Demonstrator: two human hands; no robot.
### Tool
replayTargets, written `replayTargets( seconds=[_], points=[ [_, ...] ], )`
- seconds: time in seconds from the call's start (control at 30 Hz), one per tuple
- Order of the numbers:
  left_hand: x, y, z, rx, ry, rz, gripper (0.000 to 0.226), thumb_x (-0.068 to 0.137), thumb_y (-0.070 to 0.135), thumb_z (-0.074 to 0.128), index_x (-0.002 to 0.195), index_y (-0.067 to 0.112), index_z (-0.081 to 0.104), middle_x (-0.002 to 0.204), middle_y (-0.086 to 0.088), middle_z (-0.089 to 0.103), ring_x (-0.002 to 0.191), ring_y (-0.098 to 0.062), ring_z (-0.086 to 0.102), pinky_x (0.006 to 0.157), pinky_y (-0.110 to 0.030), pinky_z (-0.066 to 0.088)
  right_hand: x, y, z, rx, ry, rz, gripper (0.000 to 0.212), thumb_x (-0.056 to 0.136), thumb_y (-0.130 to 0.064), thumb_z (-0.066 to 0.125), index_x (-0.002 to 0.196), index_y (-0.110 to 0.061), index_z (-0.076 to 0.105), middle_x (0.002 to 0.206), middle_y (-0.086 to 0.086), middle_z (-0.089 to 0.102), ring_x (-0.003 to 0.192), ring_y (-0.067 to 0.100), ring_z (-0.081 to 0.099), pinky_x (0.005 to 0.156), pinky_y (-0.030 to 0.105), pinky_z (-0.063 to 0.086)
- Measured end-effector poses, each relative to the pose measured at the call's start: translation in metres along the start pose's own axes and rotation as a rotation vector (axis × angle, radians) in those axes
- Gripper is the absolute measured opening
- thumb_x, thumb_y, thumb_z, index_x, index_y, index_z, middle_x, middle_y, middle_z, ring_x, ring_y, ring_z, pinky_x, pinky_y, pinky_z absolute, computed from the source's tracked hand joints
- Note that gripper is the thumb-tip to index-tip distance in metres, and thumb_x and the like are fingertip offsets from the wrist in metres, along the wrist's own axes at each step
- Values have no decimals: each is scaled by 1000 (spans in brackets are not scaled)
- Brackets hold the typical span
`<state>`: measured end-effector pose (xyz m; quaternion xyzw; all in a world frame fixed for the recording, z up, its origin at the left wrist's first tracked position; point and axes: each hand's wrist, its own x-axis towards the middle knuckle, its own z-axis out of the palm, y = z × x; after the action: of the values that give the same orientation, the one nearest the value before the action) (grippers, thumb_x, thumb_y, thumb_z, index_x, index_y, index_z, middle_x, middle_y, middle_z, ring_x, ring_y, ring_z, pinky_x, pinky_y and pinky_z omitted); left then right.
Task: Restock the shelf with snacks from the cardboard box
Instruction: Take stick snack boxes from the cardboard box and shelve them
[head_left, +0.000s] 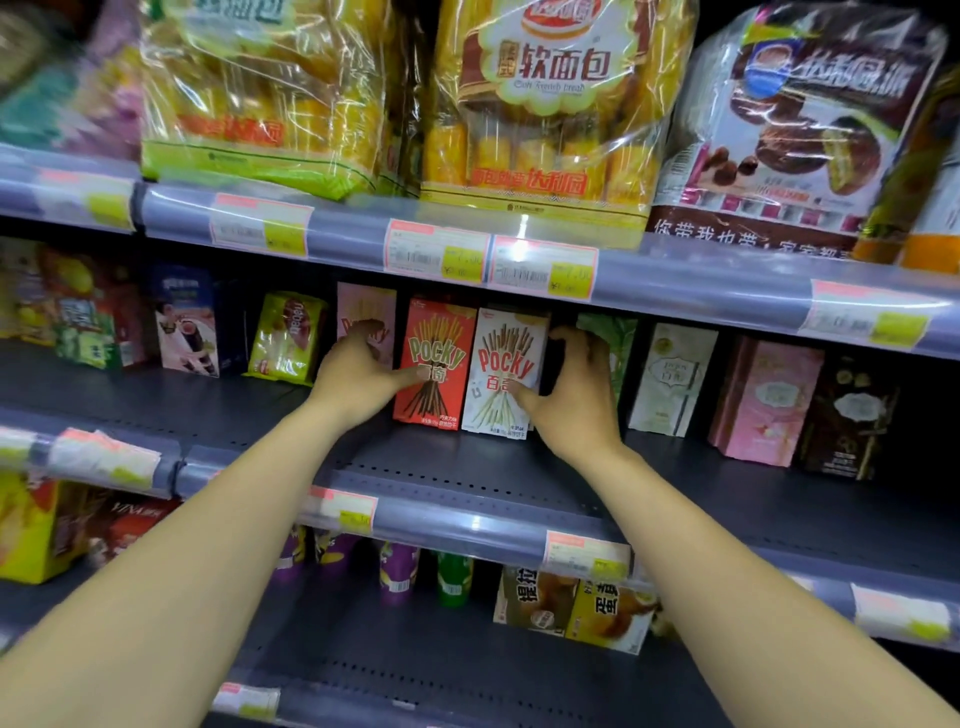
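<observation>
Middle tier, grey perforated metal shelf (467, 467): two tall cardboard snack boxes standing upright side by side, long axes vertical, printed fronts facing outward toward the aisle, set well back from the front rail.

Item 1: red Pocky box (434, 364), biscuit-stick artwork running top to bottom. Its right edge is touching or just beside item 2.

Item 2: white Pocky box (501, 371) with red lettering, tilted very slightly, its base on the shelf.

Left hand (358, 371): at the left edge of the red box, thumb laid across the box front near mid-height, fingers curled round behind the left side. Whether it grips or only presses cannot be told.

Right hand (574, 389): at the right edge of the white box, thumb on the lower front, fingers spread and hooked behind the right side; loosely cupped round the box.

The pair of boxes stands between the two hands.

Neighbours, same tier: pink stick-biscuit box (363, 312) behind the left hand; green-yellow foil snack pouch (285, 338) further left; pale cream carton (672, 379) and pink carton (763, 400) to the right, apart from the white box.

Upper tier: clear-wrapped bag of soft bread (540, 104).
</observation>
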<state>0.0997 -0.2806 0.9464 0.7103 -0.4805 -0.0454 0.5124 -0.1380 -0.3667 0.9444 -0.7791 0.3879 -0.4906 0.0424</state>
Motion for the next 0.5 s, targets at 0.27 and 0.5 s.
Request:
replayTargets(
  seconds=[0.27,0.5],
  points=[
    [-56,-9,-37,-13,85,169,48,82,32,80,123,16,60,106,2,60,97,-17,58,81,-26,45,-52,-32,-15,82,29,-59,45,81,-27,81,118,-11,62,120,7,58,113,19,52,85,13,30],
    [-140,-28,-69,3,136,283,39,85,33,75,118,19,62,111,5,60,102,-13,59,83,-8,44,-132,-87,-27,189,88,-225,30,85,-25,75,107,-6,66,106,5,63,99,14,58,88,23,48]
  ],
)
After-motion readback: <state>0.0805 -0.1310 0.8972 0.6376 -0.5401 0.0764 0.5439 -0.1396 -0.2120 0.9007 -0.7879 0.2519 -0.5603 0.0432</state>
